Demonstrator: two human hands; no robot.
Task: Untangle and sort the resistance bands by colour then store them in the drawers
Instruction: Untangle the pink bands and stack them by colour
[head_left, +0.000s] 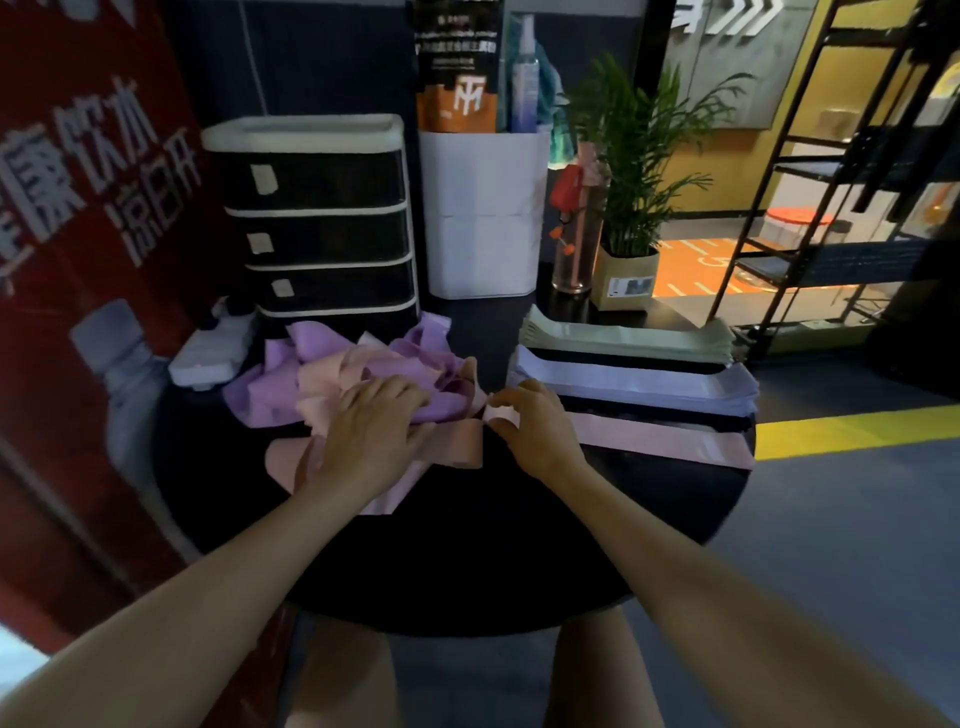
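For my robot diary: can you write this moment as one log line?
left hand: presses tangled pile | right hand: pinches pink band | drawers: closed

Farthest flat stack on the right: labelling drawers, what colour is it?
Pale green stack, clearest in the head view.

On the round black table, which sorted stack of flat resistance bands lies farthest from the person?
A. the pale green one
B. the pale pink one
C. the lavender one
A: the pale green stack of flat bands lies at the far side, behind the lavender stack and the pale pink band.
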